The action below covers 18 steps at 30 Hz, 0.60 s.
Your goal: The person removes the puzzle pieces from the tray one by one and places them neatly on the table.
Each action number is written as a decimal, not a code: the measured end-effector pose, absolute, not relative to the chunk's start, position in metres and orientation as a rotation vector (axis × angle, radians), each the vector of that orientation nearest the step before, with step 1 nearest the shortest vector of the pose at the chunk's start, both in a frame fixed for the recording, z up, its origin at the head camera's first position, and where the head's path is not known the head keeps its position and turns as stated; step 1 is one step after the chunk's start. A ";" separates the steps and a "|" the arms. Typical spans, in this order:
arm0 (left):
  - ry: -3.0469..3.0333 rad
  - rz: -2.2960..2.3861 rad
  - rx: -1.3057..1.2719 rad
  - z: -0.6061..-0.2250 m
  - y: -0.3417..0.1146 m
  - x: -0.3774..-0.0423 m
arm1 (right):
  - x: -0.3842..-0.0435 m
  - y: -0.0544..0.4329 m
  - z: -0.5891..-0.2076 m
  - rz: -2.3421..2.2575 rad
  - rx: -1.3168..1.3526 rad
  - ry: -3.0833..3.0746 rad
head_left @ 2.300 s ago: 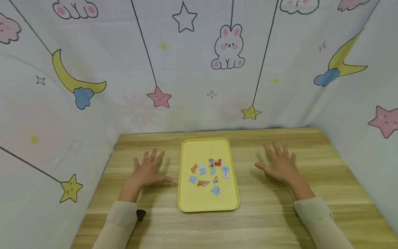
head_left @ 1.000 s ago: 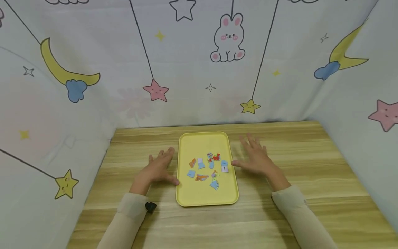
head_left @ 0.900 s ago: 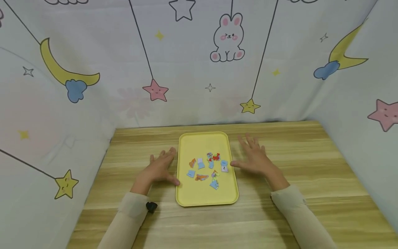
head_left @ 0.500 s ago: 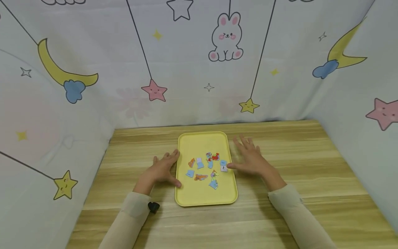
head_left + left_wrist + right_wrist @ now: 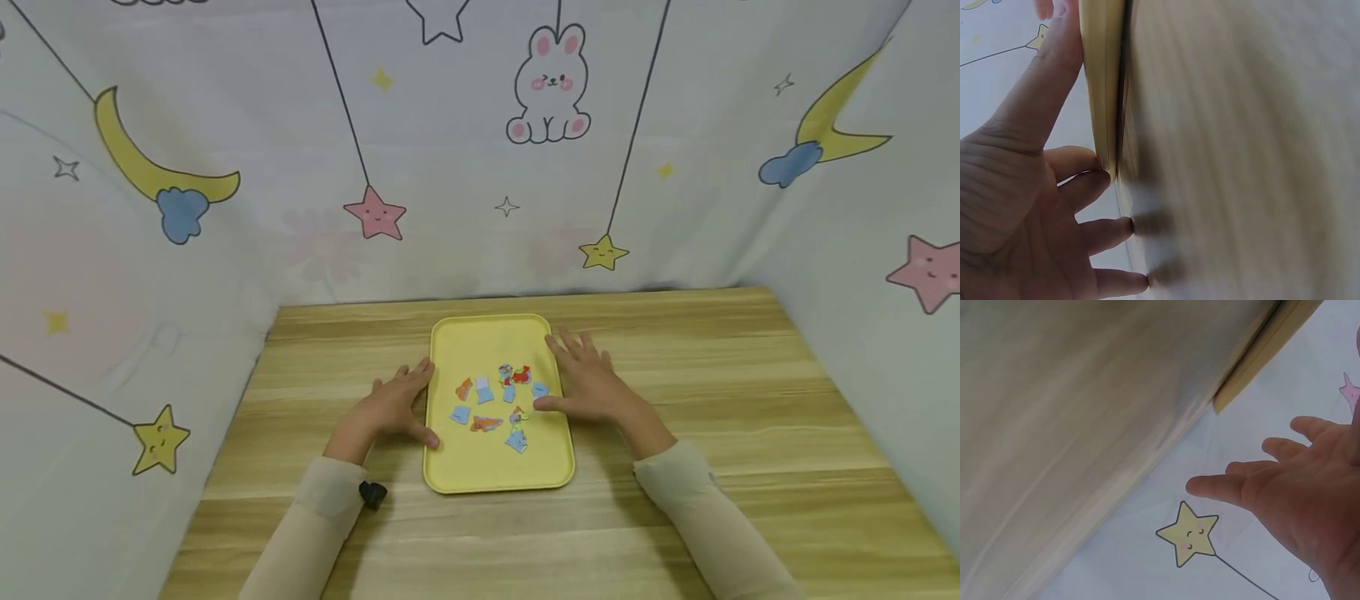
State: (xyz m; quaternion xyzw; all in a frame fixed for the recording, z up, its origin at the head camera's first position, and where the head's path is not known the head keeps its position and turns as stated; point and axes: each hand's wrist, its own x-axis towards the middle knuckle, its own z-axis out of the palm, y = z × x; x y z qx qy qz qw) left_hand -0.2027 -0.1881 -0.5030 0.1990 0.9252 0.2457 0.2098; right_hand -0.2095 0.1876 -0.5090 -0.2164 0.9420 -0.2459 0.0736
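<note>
A yellow tray (image 5: 498, 472) lies on the wooden table with several small cut-out pieces on it. Orange pieces (image 5: 486, 423), blue pieces (image 5: 461, 414) and a red piece (image 5: 521, 376) are among them. My left hand (image 5: 382, 412) is at the tray's left side, its thumb over the rim. In the left wrist view, fingertips of that left hand (image 5: 1029, 206) meet the tray's edge (image 5: 1102, 81), others reach down to the table. At the right side, my right hand (image 5: 596, 390) spreads its fingers by the rim, thumb above the tray. The right wrist view shows that right hand (image 5: 1304, 487) apart from the tray.
Wooden tabletop (image 5: 750, 400) surrounds the tray. A white curtain (image 5: 465, 150) printed with stars, moons and a rabbit encloses the back and both sides. A small black object (image 5: 372, 495) sits at the left cuff.
Both hands have moved inward from out on the table to the two sides of the tray. Both thumbs now reach over its rim. The pieces have stayed in place on the tray.
</note>
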 end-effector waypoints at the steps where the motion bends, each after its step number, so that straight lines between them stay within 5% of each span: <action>1: 2.571 0.683 0.555 -0.503 -0.188 -0.203 | -0.209 0.186 -0.509 -0.737 -0.656 2.822; 18: 2.560 0.685 0.552 -0.505 -0.189 -0.205 | -0.207 0.179 -0.506 -0.680 -0.704 2.759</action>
